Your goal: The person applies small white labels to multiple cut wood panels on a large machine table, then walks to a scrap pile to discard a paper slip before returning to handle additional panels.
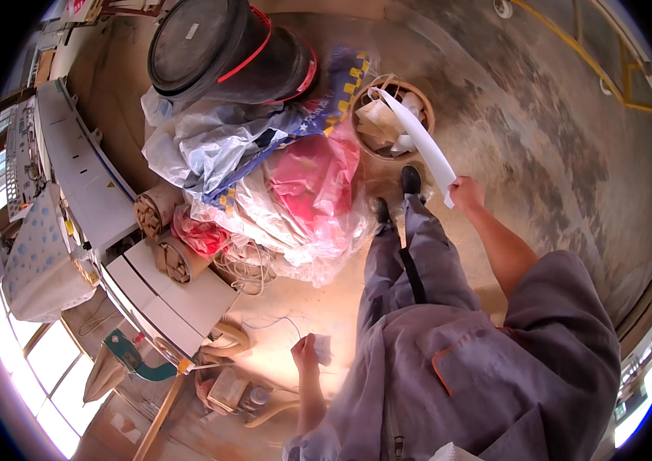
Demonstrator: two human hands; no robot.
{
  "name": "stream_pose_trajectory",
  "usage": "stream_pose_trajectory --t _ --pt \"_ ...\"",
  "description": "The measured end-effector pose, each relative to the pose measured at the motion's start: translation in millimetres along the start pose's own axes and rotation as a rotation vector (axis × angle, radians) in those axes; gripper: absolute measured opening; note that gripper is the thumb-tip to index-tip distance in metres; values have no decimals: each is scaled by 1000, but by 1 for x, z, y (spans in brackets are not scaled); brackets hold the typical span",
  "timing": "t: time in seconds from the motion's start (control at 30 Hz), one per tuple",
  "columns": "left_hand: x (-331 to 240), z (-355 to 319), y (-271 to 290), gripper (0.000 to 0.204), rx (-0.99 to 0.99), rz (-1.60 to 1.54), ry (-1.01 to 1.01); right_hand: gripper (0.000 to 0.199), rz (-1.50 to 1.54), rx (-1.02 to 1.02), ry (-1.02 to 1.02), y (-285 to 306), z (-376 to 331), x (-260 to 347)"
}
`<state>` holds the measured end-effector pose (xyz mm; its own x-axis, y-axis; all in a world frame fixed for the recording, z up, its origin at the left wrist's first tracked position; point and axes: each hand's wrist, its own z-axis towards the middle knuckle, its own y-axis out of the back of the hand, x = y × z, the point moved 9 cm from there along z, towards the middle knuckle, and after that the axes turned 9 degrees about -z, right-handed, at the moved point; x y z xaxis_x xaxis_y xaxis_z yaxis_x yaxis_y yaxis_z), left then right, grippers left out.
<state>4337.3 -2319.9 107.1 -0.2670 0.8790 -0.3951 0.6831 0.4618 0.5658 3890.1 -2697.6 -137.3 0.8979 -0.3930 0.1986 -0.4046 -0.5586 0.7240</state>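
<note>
My right fingers (460, 186) hold one end of the white strip (423, 140), its other end reaching over the bin (430, 115). A firm grip should stop it slipping. My left fingers (301, 347) are curled; on what, I can't tell.

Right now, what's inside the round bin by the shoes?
Crumpled tan paper and whitish scraps show inside the bin. The white strip in the right hand overhangs it. The bottom and anything beneath the top layer are covered.
</note>
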Motion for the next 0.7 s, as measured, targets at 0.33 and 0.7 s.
stream_pose_trajectory --t 0.33,0.7 --pt "-47 42 3 28 83 83 -132 38 353 -80 118 -10 53 86" --pt "-75 86 -25 34 283 67 -355 53 219 -109 183 2 -58 54"
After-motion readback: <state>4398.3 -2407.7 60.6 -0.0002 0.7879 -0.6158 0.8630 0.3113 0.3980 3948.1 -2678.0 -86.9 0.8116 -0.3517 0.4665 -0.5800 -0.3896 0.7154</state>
